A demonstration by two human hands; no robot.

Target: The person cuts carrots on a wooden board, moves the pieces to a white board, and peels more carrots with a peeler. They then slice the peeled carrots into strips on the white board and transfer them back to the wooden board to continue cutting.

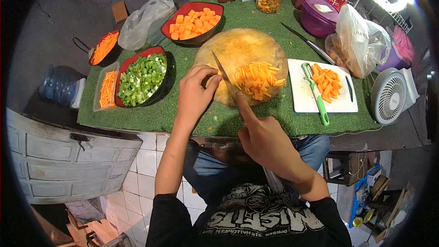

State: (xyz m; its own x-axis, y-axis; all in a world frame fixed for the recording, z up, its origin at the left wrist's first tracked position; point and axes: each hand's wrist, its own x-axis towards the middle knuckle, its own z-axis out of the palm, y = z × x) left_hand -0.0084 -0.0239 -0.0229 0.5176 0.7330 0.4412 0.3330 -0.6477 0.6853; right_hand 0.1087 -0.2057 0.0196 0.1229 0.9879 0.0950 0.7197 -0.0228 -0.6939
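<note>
Carrot sticks (258, 80) lie in a loose orange heap on the right half of a round wooden board (238, 48), which sits in the middle of a green mat (219, 119) covering the worktop, as the head camera looks down on it. A knife (222, 74) stands tilted on the board just left of the heap, its tip pointing away from the person. The right hand (265, 139) is wrapped around the handle, which it hides, and its index finger (242, 107) is stretched out along the spine of the blade. The left hand (194, 93) rests on the board's left side with its fingers curled under and bunched together just beside the blade; whether they pinch a piece of carrot cannot be told. Behind the board a red bowl (183, 7) holds carrot chunks, and to the left a second red bowl (125, 66) is full of chopped greens. A clear tub (107, 89) of thin carrot strips stands beside that bowl, a small pan (104, 45) of shredded carrot farther back, and a crumpled plastic bag (144, 16) behind them. To the right lies a white cutting board (302, 103) with more carrot pieces (327, 84) and a green-handled peeler (318, 96); a second knife (307, 41) lies behind it, near a lidded purple bowl (318, 16). A white fan (388, 96) stands at the worktop's right end.
</note>
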